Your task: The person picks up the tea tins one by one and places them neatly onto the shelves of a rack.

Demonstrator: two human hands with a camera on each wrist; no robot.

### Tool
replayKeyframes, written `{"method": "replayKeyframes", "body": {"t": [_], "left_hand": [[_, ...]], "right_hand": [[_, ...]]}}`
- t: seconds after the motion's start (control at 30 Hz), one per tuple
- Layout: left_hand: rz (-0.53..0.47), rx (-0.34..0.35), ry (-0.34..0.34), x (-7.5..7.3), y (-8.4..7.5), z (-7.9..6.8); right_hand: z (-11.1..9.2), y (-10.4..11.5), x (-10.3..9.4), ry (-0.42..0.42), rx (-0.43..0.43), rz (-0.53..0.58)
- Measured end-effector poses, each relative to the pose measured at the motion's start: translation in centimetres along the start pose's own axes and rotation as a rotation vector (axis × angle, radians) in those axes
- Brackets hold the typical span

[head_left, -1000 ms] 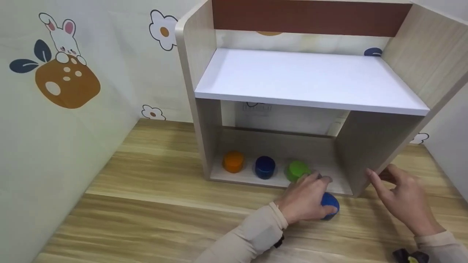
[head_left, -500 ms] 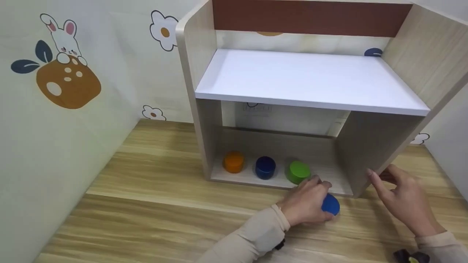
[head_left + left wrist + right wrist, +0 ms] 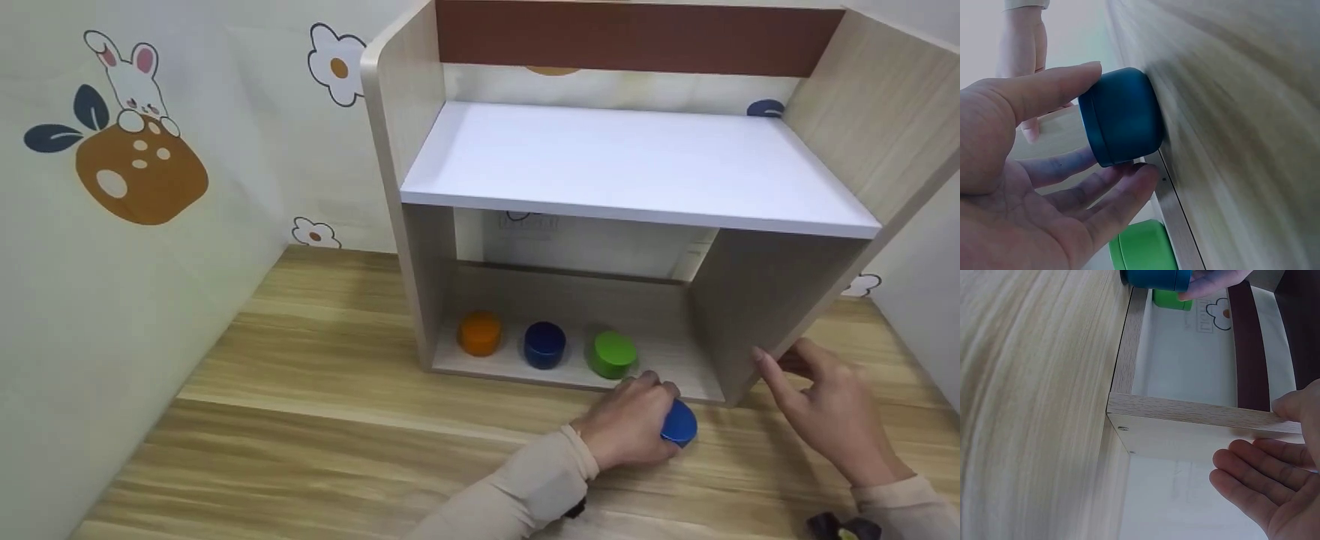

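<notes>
My left hand (image 3: 628, 421) holds a small blue round tin (image 3: 679, 423) at the front edge of the shelf unit's bottom board. In the left wrist view the thumb lies on one side of the tin (image 3: 1123, 115) and the fingers on the other. My right hand (image 3: 840, 409) holds the front of the right side panel (image 3: 787, 300); in the right wrist view its thumb (image 3: 1289, 406) is at the panel's edge and its fingers are along the outer face. On the bottom board stand an orange tin (image 3: 480, 334), a dark blue tin (image 3: 544, 345) and a green tin (image 3: 614, 354), in a row.
The wooden shelf unit has a white middle shelf (image 3: 637, 165) above the tins and a brown back strip (image 3: 637, 37) at the top. It stands on a wood-grain table (image 3: 300, 420) against walls with printed flowers and a rabbit.
My left hand has shifted slightly right and toward me, its thumb moving down beside the blue tin. More of the green tin now shows. My right hand has stayed in place.
</notes>
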State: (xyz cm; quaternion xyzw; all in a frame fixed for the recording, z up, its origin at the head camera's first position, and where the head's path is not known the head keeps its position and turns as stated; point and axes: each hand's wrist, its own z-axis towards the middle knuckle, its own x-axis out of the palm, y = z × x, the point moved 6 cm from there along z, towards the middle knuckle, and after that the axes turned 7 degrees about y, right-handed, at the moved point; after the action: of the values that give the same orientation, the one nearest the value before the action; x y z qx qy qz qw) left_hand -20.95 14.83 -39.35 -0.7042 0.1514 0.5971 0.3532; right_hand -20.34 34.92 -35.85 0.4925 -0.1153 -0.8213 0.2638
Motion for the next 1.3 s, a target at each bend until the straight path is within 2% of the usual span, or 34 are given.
{"method": "replayKeyframes", "body": {"t": [0.17, 0.37, 0.8, 1.07, 1.3], "left_hand": [[-0.011, 0.017, -0.005, 0.15, 0.03, 0.01], [-0.028, 0.036, -0.010, 0.23, 0.14, -0.06], [-0.041, 0.026, -0.005, 0.44, 0.28, 0.10], [-0.056, 0.010, 0.007, 0.62, 0.21, 0.27], [-0.044, 0.023, -0.010, 0.52, 0.21, 0.13]], "right_hand": [[0.03, 0.09, -0.03, -0.002, 0.001, 0.005], [0.00, 0.13, 0.07, 0.034, 0.026, 0.019], [0.01, 0.25, -0.05, 0.021, 0.023, -0.006], [-0.06, 0.11, 0.09, 0.044, 0.047, 0.006], [-0.08, -0.10, 0.00, -0.017, 0.000, 0.008]]}}
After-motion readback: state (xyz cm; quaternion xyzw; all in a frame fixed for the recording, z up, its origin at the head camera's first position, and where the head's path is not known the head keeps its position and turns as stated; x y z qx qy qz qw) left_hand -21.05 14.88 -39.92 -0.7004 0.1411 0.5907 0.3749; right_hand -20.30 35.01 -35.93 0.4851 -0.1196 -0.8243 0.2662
